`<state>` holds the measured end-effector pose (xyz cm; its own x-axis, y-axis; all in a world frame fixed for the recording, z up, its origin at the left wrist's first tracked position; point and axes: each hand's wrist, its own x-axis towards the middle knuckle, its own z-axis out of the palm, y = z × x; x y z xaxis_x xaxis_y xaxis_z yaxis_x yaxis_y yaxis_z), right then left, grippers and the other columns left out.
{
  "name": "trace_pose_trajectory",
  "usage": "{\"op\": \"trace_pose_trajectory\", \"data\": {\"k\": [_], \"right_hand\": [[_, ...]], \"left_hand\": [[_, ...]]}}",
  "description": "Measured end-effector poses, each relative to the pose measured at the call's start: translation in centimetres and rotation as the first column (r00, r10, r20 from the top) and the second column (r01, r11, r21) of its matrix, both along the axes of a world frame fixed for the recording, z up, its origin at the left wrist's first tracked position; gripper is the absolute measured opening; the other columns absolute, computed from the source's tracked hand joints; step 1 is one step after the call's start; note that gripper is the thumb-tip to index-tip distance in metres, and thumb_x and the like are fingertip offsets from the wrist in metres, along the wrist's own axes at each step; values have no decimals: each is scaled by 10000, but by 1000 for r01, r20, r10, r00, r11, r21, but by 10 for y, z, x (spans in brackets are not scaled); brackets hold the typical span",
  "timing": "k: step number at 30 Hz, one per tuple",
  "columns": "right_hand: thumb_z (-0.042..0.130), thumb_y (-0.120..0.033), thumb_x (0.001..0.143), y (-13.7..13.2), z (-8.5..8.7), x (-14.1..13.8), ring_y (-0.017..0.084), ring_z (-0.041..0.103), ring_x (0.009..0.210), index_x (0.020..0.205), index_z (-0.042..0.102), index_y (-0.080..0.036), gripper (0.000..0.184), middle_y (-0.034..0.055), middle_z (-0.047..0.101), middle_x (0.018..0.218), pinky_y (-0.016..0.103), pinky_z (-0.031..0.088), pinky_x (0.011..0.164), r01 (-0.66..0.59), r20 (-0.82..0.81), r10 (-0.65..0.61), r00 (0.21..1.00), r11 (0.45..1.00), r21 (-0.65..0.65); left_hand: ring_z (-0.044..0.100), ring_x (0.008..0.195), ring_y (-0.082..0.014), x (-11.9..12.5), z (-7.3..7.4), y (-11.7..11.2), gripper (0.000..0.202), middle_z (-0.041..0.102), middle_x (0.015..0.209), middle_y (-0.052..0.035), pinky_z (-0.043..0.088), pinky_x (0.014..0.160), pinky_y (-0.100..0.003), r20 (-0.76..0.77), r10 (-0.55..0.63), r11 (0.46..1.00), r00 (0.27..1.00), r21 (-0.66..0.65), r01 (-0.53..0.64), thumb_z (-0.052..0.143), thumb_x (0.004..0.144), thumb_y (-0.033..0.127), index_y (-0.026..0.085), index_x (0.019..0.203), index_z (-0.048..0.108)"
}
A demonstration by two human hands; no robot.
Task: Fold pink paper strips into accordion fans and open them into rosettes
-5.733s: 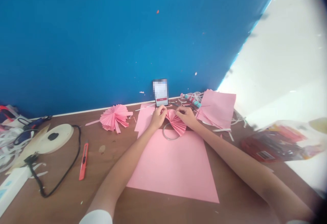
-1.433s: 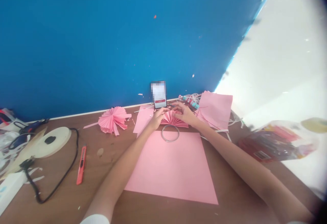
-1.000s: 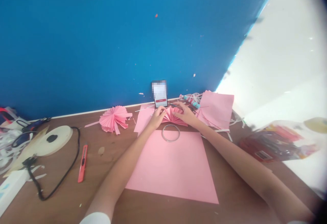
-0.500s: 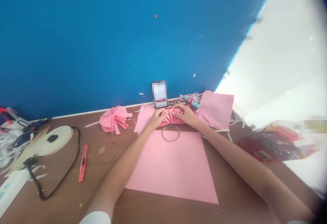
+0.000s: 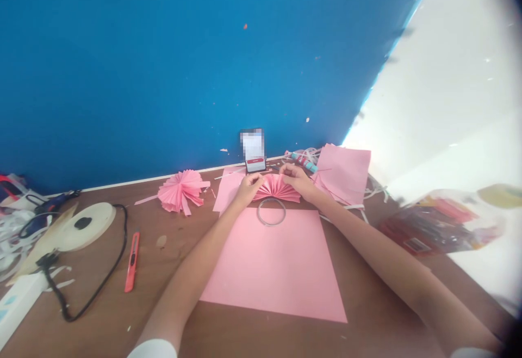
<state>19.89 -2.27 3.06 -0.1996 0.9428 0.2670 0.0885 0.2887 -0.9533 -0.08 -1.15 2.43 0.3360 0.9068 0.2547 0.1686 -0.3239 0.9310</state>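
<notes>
While 2 bare hands work near the far edge of the brown table [image 5: 228,331], a pleated pink fan [image 5: 274,189] spreads between them, its folded edge facing the person. The left hand [image 5: 250,185] has its thumb and fingertips pressed together on the fan's upper left side; the right hand [image 5: 294,178] pinches the upper right side in the same manner, though the exact contact under the fingertips is too small to make out.

Just in front of the fan, a thin grey ring [image 5: 271,224] lies over the far end of a large pink sheet [image 5: 275,265]; whether ring and fan touch, I cannot tell. Behind the hands, a phone [image 5: 254,150] leans against the blue wall [image 5: 163,64], its screen lit and partly blurred. A smaller pink sheet [image 5: 227,189] sits beside the left hand, and farther left rests a round pink rosette [image 5: 180,190] with loose strips sticking out.

Near the table's left side are a red cutter [image 5: 131,263], lying lengthwise, a cream-coloured roll [image 5: 93,230] with a dark centre, a black cable [image 5: 124,230] curving around it, and a white power strip [image 5: 20,298]. Beyond the right hand lie a teal-and-pink tube [image 5: 304,161] and a pile of pink papers [image 5: 345,173]; a clear plastic bag [image 5: 444,224] with reddish contents occupies the right side.
</notes>
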Motion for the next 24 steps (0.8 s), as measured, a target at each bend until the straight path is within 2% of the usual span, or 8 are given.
{"op": "trace_pose_trajectory", "data": {"k": [3,6,9,11,17,24], "right_hand": [[473,-164,653,1,0,1,154,509,735,862,561,-214,232,-9,577,812,281,386,679,-37,5,37,999,999,-21],[476,-219,730,1,1,0,187,540,845,882,592,-206,191,13,610,877,315,406,767,-117,82,117,990,993,-3],[549,-331,780,2,1,-2,178,537,804,849,611,-193,167,8,606,825,310,400,773,-100,207,90,974,994,34],[588,-370,779,2,1,-3,163,530,762,813,615,-184,191,2,597,789,295,394,744,-72,257,60,965,997,38],[620,-414,771,1,1,-3,140,519,739,799,608,-178,237,-9,581,780,270,387,706,-85,171,87,981,996,-19],[606,-410,762,-1,4,0,129,481,686,769,594,-179,232,-22,539,717,267,380,671,-42,136,51,989,997,-71]], "left_hand": [[408,648,-101,1,-1,-1,257,435,647,26,330,627,-228,-65,-24,999,998,26,26,493,836,330,157,649,462],[464,703,-116,4,0,-3,199,505,719,14,361,664,-232,-125,-30,998,992,47,36,487,848,331,163,745,520],[531,838,-146,6,1,-6,172,584,877,-18,399,754,-250,-130,-49,998,990,35,54,484,854,311,186,934,571],[542,905,-161,6,1,-7,198,599,956,-35,405,802,-263,-125,-68,996,990,41,73,501,848,311,196,993,572],[525,825,-146,4,-1,-4,141,589,884,-23,399,761,-251,-122,-7,997,992,73,16,517,836,296,181,904,562],[523,843,-146,2,-7,3,124,567,858,-15,400,792,-252,-43,-50,999,998,-9,50,533,823,296,175,853,540]]}}
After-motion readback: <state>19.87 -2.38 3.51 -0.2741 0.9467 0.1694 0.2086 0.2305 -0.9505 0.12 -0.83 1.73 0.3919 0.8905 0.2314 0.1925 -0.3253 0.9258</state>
